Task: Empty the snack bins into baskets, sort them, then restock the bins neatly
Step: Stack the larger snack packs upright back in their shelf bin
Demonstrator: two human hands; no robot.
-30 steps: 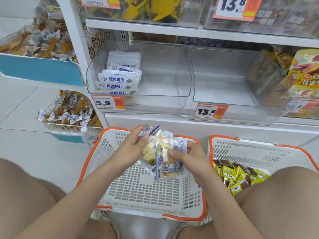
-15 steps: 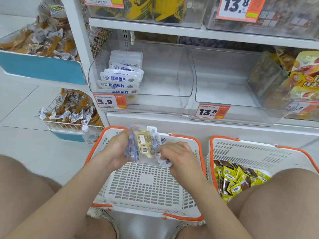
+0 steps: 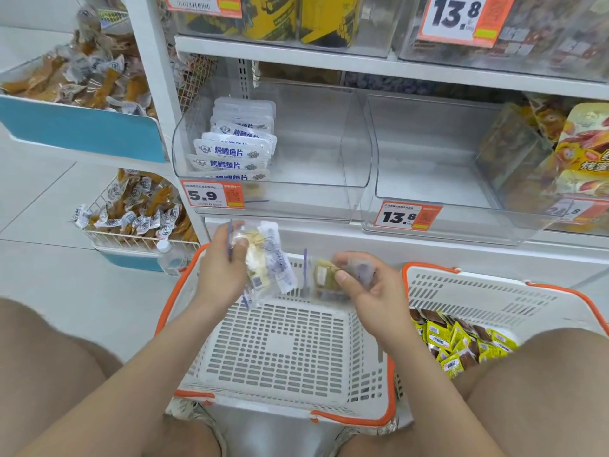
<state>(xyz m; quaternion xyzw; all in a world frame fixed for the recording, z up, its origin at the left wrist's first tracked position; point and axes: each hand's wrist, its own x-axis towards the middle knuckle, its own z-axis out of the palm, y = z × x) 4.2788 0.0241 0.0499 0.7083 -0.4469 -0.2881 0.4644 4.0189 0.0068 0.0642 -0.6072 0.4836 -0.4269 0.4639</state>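
The person's bare knees flank a white basket (image 3: pixel 280 351) with an orange rim and a slotted floor. Over its far half, the left hand (image 3: pixel 219 272) grips a small bundle of clear snack packets (image 3: pixel 267 262), thumb across the front and fingers curled behind. The right hand (image 3: pixel 372 291) pinches a single packet (image 3: pixel 324 275) between thumb and curled fingers, held apart from the bundle. That packet is blurred, and its filling looks yellowish-green at best guess. The two hands and their packets hide part of the basket's far wall.

Just beside it on the right, a second basket (image 3: pixel 478 295) holds yellow and brown packets (image 3: pixel 461 341), partly covered by the right knee.

Beyond the hands, on the shelf, a clear bin (image 3: pixel 313 153) tagged 5.9 holds a row of white fish-slice packets (image 3: pixel 237 150) along its left side. The neighbouring bin (image 3: pixel 428 153) is tagged 13.8. Far left, a bottle (image 3: pixel 169 258) stands by a wire rack (image 3: pixel 131 209) of snacks.
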